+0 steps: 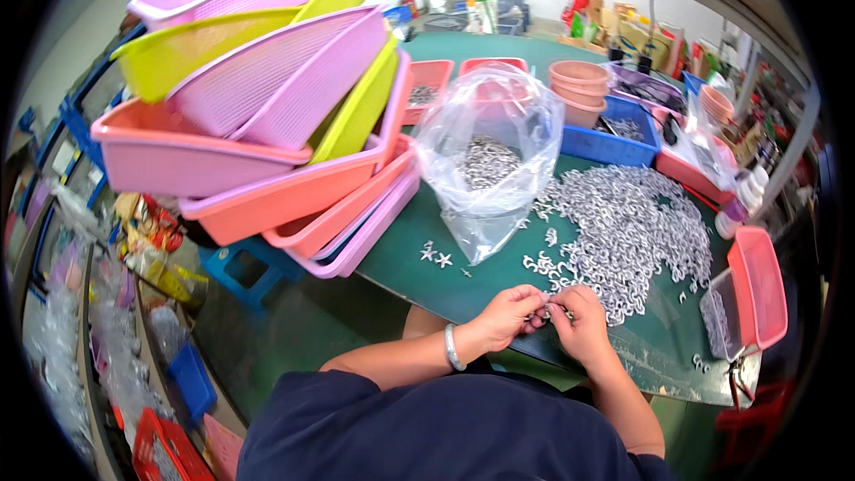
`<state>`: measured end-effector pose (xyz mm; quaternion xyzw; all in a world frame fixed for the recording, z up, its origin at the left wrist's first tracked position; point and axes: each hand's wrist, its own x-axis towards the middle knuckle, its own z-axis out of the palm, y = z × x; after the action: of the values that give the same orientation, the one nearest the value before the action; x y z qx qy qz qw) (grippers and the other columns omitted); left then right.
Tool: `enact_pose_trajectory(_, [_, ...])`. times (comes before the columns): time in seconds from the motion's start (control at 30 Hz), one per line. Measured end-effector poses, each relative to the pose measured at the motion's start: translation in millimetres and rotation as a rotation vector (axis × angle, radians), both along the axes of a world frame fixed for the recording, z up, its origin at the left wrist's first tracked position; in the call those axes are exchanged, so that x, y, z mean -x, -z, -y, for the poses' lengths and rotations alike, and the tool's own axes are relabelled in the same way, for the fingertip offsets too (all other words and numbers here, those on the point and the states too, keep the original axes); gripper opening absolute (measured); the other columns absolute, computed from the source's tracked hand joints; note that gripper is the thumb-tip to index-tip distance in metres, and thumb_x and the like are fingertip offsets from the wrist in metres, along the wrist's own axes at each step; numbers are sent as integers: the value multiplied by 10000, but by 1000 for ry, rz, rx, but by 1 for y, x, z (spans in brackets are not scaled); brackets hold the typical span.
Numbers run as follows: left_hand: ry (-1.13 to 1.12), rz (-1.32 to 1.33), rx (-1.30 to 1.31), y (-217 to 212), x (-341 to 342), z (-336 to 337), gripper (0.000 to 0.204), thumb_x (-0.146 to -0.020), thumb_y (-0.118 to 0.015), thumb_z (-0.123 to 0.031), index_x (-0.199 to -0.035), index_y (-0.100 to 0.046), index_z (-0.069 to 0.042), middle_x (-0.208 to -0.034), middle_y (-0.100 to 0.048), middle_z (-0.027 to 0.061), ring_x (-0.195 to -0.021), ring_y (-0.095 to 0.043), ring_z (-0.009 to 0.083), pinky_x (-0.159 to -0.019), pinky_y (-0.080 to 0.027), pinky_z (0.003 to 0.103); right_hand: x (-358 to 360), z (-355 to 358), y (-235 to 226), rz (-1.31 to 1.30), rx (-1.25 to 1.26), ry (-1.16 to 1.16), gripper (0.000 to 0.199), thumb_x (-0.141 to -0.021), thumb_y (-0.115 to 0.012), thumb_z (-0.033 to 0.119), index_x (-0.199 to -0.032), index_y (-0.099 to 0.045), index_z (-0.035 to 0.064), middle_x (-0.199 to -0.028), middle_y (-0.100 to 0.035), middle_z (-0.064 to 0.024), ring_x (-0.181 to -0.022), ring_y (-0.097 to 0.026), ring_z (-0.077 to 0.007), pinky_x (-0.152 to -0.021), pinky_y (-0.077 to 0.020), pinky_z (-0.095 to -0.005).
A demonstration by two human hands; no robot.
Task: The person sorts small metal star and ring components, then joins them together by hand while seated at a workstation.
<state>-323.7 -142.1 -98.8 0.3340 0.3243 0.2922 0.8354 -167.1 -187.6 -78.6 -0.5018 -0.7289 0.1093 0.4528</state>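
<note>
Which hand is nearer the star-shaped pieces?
Left. The left hand is to the right of the star-shaped pieces, closer to the person's body; the right hand is farther right, past the left one.

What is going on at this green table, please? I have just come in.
A person in a dark top is working at the green table. The left hand and right hand meet at its near edge, fingertips pinched around a small piece, too covered to identify. Beyond the right hand lies a spread pile of small silvery pieces. Left of the pile, a clear plastic bag contains more small pieces.
</note>
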Motion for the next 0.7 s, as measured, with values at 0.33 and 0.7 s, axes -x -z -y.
enact_pose_trajectory(0.33, [3,53,43,-1,-1,4,94,-862,-566,-196,-851,-545,-105,-734,-534,-17,-620,-502,69,-531,-403,178,-1,3,-4,90,26,-14,121,-700,-632,32,-814,-590,33,-804,-555,-110,-796,-529,-291,-706,-414,-364])
enact_pose_trajectory(0.7, [-170,137,89,-4,30,-3,42,-829,-551,-66,-790,-537,-54,-812,-609,113,-696,-592,173,-594,-491,250,-23,-3,3,438,38,86,133,-711,-623,96,-843,-608,88,-887,-535,-59,-880,-494,-257,-762,-376,-367])
